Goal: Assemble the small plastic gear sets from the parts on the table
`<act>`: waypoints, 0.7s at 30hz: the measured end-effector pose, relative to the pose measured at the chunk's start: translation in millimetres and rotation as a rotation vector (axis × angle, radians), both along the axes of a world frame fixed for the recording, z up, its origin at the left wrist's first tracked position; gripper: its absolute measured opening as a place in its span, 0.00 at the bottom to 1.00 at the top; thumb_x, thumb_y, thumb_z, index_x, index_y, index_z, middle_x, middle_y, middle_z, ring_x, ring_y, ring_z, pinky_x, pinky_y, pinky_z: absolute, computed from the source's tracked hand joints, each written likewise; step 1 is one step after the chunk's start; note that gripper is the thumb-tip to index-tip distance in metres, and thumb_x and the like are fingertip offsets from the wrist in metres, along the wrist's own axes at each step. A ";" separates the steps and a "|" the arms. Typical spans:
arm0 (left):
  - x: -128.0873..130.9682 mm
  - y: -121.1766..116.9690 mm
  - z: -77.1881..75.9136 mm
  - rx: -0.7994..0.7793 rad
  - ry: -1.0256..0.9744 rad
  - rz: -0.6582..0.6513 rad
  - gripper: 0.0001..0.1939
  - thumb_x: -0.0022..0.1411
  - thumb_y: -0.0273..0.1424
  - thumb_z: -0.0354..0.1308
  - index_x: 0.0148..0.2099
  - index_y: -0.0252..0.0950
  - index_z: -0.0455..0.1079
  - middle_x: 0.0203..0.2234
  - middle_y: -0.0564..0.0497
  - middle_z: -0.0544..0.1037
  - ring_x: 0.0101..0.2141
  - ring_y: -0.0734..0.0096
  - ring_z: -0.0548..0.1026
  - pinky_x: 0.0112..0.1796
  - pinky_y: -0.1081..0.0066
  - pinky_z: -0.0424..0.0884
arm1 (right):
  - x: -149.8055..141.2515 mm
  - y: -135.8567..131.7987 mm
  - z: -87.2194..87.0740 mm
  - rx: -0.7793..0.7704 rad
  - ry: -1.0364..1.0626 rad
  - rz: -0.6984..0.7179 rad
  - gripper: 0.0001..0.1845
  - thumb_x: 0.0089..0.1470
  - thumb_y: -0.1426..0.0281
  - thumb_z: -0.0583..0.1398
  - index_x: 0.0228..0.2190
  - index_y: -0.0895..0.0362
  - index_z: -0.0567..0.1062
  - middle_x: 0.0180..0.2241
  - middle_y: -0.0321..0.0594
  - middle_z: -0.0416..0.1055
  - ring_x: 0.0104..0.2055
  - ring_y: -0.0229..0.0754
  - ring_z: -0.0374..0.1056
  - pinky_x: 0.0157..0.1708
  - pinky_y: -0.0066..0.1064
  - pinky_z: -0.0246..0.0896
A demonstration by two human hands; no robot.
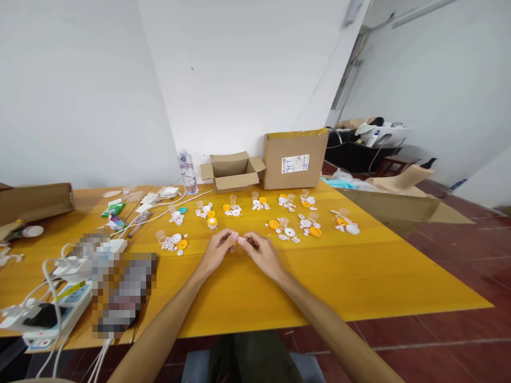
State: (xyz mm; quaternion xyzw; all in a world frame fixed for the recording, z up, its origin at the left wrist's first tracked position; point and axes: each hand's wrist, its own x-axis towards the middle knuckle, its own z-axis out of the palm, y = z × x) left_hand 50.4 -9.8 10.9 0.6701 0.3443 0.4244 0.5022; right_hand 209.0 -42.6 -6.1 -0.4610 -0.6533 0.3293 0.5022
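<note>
Where the two hands meet: the bare left hand and the bare right hand come together just above the yellow-brown wooden table, tips almost touching.
Left fingers: thumb and forefinger closed together at the tips, pinching; the others curl behind.
Right fingers: thumb pressed towards a bent forefinger, also pinching, the rest folded.
Small pale piece: between the fingertips of both hands, mostly hidden; too small to make out its shape.
Small jar with an orange-and-white top: upright, just beyond the left hand.
Loose plastic parts: spread in small groups beyond and to both sides of the hands, with clear plastic cups, orange discs, white round discs and flat white perforated pieces; one teal ring lies in a group on the left.
Back edge: a clear plastic bottle stands left of an open brown cardboard box; a closed brown cardboard carton with a white label stands to its right.
Left side: a white power strip with plugs and cables, and a green packet farther back.
</note>
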 end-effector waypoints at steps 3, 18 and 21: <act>-0.2 -0.2 -0.2 0.005 0.006 0.003 0.22 0.57 0.51 0.58 0.30 0.36 0.69 0.20 0.57 0.67 0.22 0.74 0.65 0.27 0.73 0.63 | 0.6 -0.4 0.5 -0.012 -0.026 0.006 0.19 0.58 0.52 0.54 0.26 0.53 0.69 0.24 0.34 0.70 0.26 0.40 0.65 0.29 0.31 0.60; -0.8 0.4 -0.9 -0.006 -0.001 0.009 0.20 0.57 0.49 0.59 0.31 0.35 0.71 0.20 0.56 0.69 0.23 0.74 0.66 0.27 0.73 0.64 | 0.1 1.3 -2.3 -0.026 -0.040 0.010 0.16 0.56 0.53 0.56 0.28 0.53 0.68 0.24 0.33 0.70 0.27 0.40 0.65 0.29 0.31 0.60; -0.6 0.3 -0.9 -0.018 -0.002 0.015 0.20 0.57 0.49 0.60 0.30 0.35 0.71 0.22 0.55 0.70 0.24 0.74 0.66 0.28 0.73 0.64 | -1.3 1.6 -4.6 -0.049 0.007 -0.022 0.17 0.49 0.53 0.63 0.32 0.52 0.67 0.26 0.32 0.70 0.27 0.40 0.65 0.28 0.30 0.60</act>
